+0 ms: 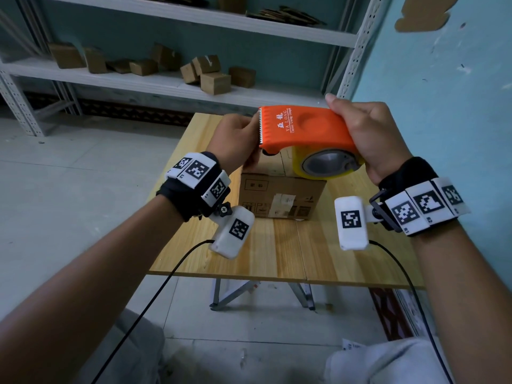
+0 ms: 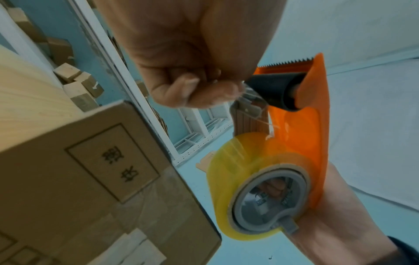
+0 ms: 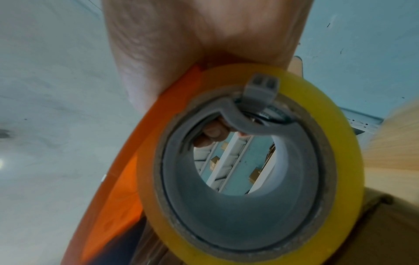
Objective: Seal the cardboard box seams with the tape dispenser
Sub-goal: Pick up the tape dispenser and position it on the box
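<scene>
- We are in a plain storeroom or packing room: metal shelves (image 1: 171, 81) hold small cardboard boxes (image 1: 215, 83).
- A wooden counter (image 1: 277, 250) stands on a bare concrete floor (image 1: 69, 173).

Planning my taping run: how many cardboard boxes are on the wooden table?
1. The cardboard box sits on the wooden table, under the raised tape dispenser. The small boxes behind lie on a shelf, not the table. The dispenser may hide something.

A wooden tabletop (image 1: 277, 250) holds one brown cardboard box (image 1: 279, 194). Small boxes (image 1: 214, 83) sit on the shelf (image 1: 138, 79).
</scene>
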`<state>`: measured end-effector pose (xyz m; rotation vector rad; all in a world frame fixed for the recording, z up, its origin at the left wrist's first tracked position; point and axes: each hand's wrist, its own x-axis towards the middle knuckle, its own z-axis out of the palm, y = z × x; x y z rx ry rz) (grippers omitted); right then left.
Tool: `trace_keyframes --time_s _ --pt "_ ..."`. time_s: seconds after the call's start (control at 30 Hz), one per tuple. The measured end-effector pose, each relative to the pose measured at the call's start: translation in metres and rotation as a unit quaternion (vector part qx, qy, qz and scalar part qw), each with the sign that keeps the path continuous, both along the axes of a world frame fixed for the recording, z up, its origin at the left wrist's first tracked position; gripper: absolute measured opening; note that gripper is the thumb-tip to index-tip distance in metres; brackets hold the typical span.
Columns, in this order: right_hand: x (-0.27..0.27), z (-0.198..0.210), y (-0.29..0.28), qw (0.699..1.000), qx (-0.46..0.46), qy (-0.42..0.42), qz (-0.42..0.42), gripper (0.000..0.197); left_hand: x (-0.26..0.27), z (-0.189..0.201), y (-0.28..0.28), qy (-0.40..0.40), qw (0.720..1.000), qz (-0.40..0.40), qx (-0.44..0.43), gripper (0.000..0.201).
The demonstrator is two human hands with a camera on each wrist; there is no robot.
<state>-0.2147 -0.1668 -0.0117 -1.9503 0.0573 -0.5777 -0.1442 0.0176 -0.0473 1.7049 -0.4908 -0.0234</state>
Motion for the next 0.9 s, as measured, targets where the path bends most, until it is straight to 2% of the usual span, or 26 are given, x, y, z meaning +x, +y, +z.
trace_keyframes --time_s 0.23,0.37,0.53,0.67,0.9 --pt "0.0 0.001 0.004 1.0 -0.026 0.002 -0.015 0.058 0.001 0.0 0.002 -0.059 0.997 0.039 0.021 0.057" --pt "0.001 0.001 0.004 0.997 -0.073 -0.013 -0.025 0.048 0.005 0.0 0.004 -0.09 0.992 0.049 0.075 0.054" --pt "0.0 0.005 0.003 0.987 -0.155 -0.037 -0.03 0.067 0.01 -0.002 0.006 -0.103 0.983 0.064 0.134 0.05" --pt "-0.003 0.005 0.005 0.984 -0.176 -0.015 -0.039 0.06 0.012 -0.005 0.008 -0.1 0.98 0.07 0.157 0.043" --pt "-0.003 0.007 0.009 0.978 -0.204 0.006 -0.032 0.057 0.013 -0.008 0.012 -0.097 0.979 0.079 0.159 0.045"
